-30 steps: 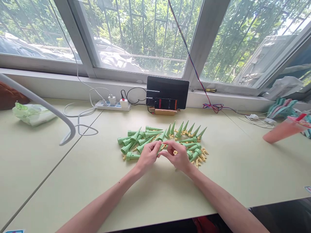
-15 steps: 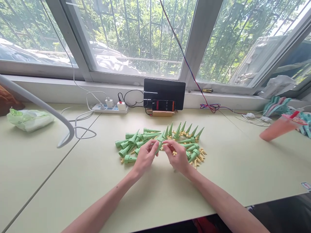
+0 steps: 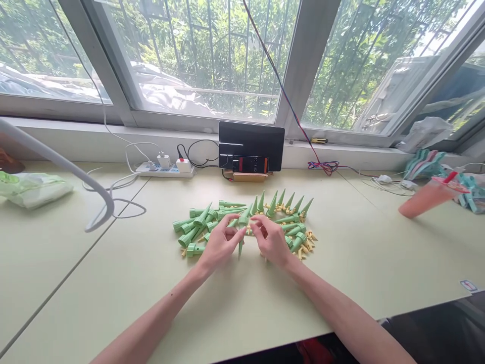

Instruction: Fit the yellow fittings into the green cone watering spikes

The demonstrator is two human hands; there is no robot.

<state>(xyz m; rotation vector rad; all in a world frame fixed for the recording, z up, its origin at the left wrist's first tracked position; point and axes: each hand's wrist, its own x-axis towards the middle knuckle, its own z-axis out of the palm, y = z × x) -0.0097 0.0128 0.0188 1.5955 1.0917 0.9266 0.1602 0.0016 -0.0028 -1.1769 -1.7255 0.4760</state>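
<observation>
My left hand [image 3: 223,241] is closed around a green plastic watering spike [image 3: 240,249], its pointed tip hanging down below the fingers. The wide ribbed end of that spike seems to sit at the fingertips, partly hidden. Close on its right, my right hand [image 3: 271,240] has thumb and forefinger pinched together near the spike's top; anything between them is too small to make out. Several more green spikes [image 3: 195,226] lie in a pile to the left. Behind the hands, a row of spikes [image 3: 272,206] stands points up. Small tan plastic pieces [image 3: 308,243] are scattered on the right.
A phone [image 3: 250,165] leans against a dark tablet [image 3: 252,141] at the back. Left of them is a power strip [image 3: 164,170] with cables. A white curved lamp arm [image 3: 76,174] crosses the left side. A pink drink cup [image 3: 426,198] lies tilted on the right.
The spike in my left hand has turned so that its tip points downward below the fingers. My right hand stays pinched beside it. The view has shifted slightly.
</observation>
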